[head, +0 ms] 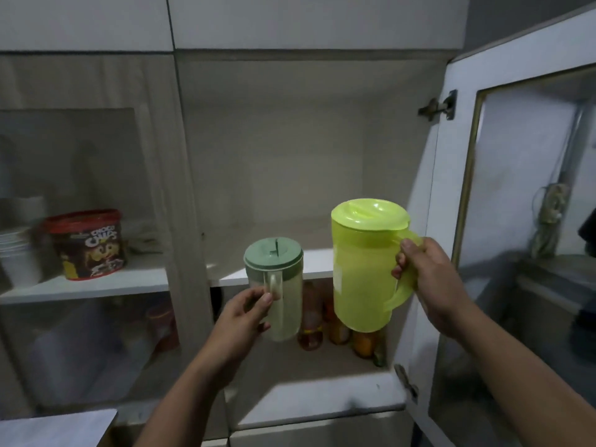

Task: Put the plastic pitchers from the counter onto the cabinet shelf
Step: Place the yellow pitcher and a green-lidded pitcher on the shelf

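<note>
Nearest the camera, two bare forearms are reaching up and forward toward the open cabinet. The left hand [246, 312] is clamping the handle of the small pitcher [280, 290], pale green with a sage lid, thumb laid across the handle. The right hand [425, 279] is wrapping the handle of the large pitcher [364, 269], bright yellow-green with its lid on. Both pitchers are being held upright in the air, in front of the shelf edge and not touching it; the larger is riding higher.

Step in hand, as judged: carry is finished and placement is about to begin. Neither pitcher is on the shelf yet. The next move is calling for a lift until both bases clear the front lip, then a push inward and a level set-down. The large pitcher is hanging close to the open door [503, 175] on the right, so some clearance is needed there.

Beyond the hands, the middle shelf [264, 272] is showing a bare white board with room for both. Below it, bottles [310, 321] of amber and orange liquid are standing on the lower level. In the left compartment, behind a closed glazed panel, a cereal tub [87, 245] and stacked white cups [17, 253] are sitting. The room is dim; the back wall of the cabinet is grey and plain.
</note>
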